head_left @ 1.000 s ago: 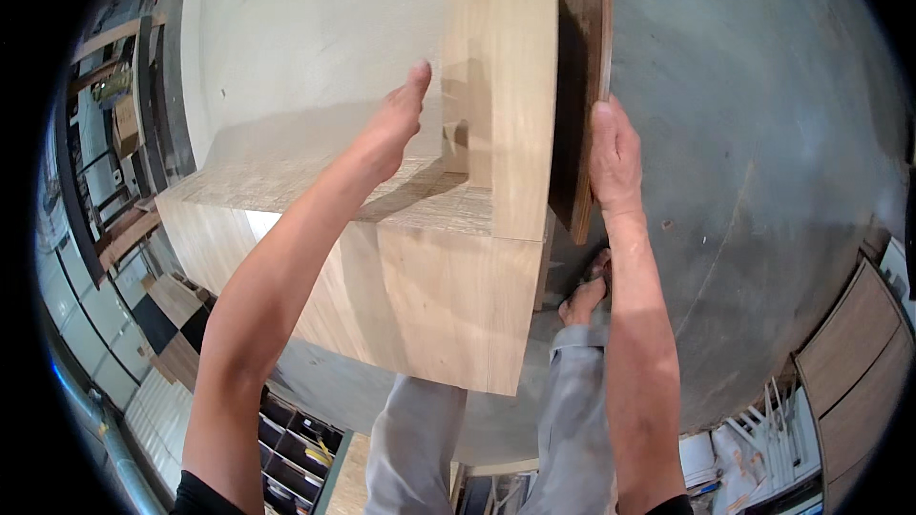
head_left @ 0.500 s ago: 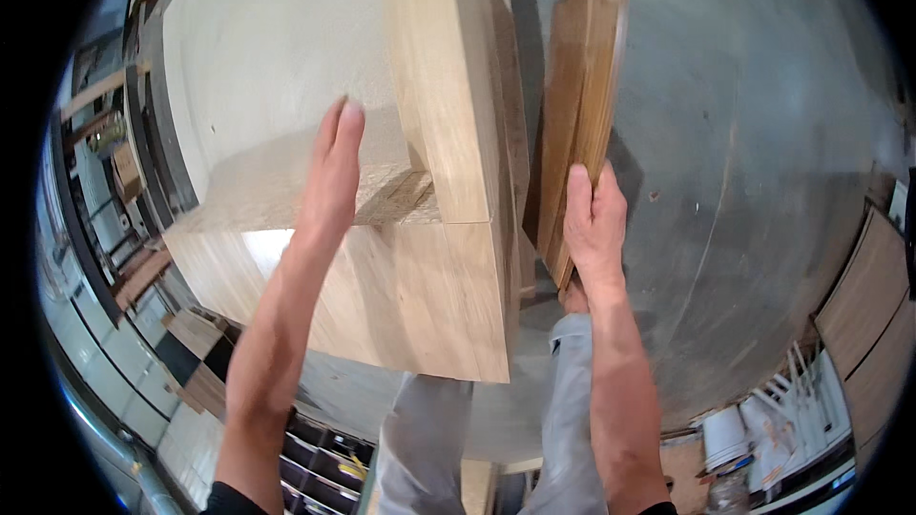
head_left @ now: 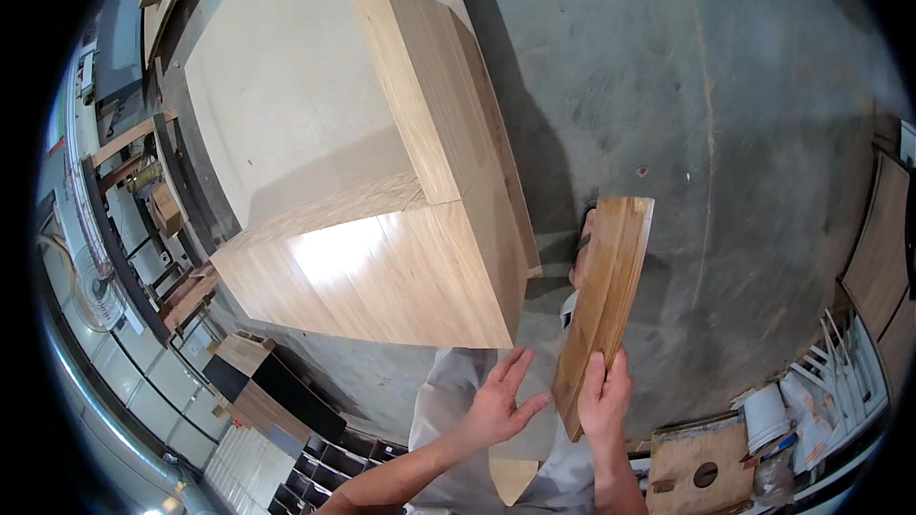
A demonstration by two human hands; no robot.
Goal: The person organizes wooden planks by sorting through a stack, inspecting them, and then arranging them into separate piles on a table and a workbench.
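My right hand (head_left: 605, 401) grips the lower end of a brown wooden board (head_left: 606, 296) with a lengthwise ridge, held tilted upright over the floor, thumb on its face. My left hand (head_left: 503, 399) holds nothing; its fingers are apart, close to the near corner of a light wood-grain panel structure (head_left: 382, 277). That structure stands in an L shape, one wall crossing in front of me and another running away on the right. A pale flat board (head_left: 305, 86) lies behind the walls. Part of my foot shows behind the brown board.
Grey concrete floor (head_left: 782, 133) stretches to the right. At lower right are a wooden piece with a round hole (head_left: 701, 472), a white bucket (head_left: 763, 424) and white slats (head_left: 844, 362). Stacked dark and wood-coloured boxes (head_left: 277, 386) and a compartmented rack (head_left: 329, 467) sit lower left.
My left hand has moved from over the panel structure back toward my body. My right hand has drawn the brown board nearer to me, and the view has shifted.
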